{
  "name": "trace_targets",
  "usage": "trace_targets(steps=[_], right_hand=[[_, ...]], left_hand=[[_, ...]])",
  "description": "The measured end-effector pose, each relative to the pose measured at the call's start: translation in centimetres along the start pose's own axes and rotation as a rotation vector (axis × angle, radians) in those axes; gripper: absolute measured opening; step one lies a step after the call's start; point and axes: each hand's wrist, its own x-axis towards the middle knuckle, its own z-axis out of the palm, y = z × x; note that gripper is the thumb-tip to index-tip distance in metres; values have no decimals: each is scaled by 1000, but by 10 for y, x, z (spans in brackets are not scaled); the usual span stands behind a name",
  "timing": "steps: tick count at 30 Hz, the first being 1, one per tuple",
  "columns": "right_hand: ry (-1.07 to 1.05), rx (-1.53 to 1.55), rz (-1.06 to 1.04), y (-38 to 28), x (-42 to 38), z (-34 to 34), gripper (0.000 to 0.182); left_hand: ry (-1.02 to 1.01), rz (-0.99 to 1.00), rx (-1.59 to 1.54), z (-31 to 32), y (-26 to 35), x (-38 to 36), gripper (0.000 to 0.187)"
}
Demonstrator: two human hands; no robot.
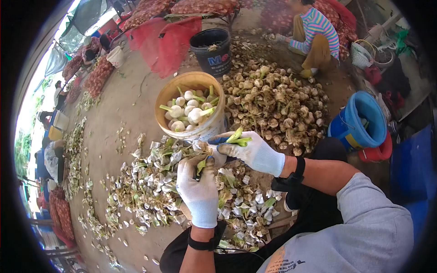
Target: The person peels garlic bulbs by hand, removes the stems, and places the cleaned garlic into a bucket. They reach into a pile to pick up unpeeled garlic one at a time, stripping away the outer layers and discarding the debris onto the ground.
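Observation:
My right hand (259,154), in a white knit glove with dirty fingertips, is closed around a garlic bulb (218,158). Its cut green stem (240,138) sticks out above the fingers, and much of the bulb is hidden. Close beside it, my left hand (196,184), gloved alike, pinches a strip of green-and-pale garlic skin (201,165) between thumb and fingers. Just beyond both hands stands a yellowish bucket (165,119) holding peeled white garlic bulbs (189,109) with short green stems. Discarded garlic skins (150,191) lie beneath my hands.
A large heap of unpeeled garlic (277,104) lies beyond my right hand. Behind stands a black bucket (209,54); at right, a blue bucket (364,119) leans near a red basin (377,151). Another person (316,34) squats at the back right. Red mesh sacks (205,6) line the back.

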Motion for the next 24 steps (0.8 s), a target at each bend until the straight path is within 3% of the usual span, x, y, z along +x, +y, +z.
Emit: trace_targets(steps=[2,4,5,9,11,13,15,16,17,19,20,21,23,24], right_hand=[[0,55,10,-1,0,1,30],[-2,260,20,-5,3,-1,30],[-5,259,18,-9,3,-3,30],[-198,593,70,-21,2,-7,29],[-277,740,106,-12,4,-15,29],[-210,718,131,-6,5,-20,33],[-155,905,212,-1,8,-26,40],[-160,980,216,3,9,-31,45],[-155,968,217,6,8,-36,45],[-79,974,244,11,10,-45,45],[-234,1113,181,23,11,-54,45],[-230,1111,182,24,10,-55,45],[-99,1006,228,28,8,-53,44],[-102,1010,236,31,8,-52,44]], left_hand=[[8,46,54,-5,-7,2,27],[176,-369,-509,-11,-4,11,24],[273,-396,-616,-19,-5,18,22],[255,-412,-646,-50,-24,37,21],[281,-394,-488,-45,-34,36,16],[75,-285,-47,-52,-42,33,17],[-100,33,563,-51,-45,23,19],[-218,84,919,-48,-51,15,20],[-218,85,906,-43,-57,7,20],[-800,-7,1098,-32,-57,-3,34],[-889,-14,1024,-30,-49,-9,37],[-978,-24,950,-31,-34,-15,40],[-877,-39,812,-29,-22,-7,52],[-682,-8,595,-29,-13,-1,58]])
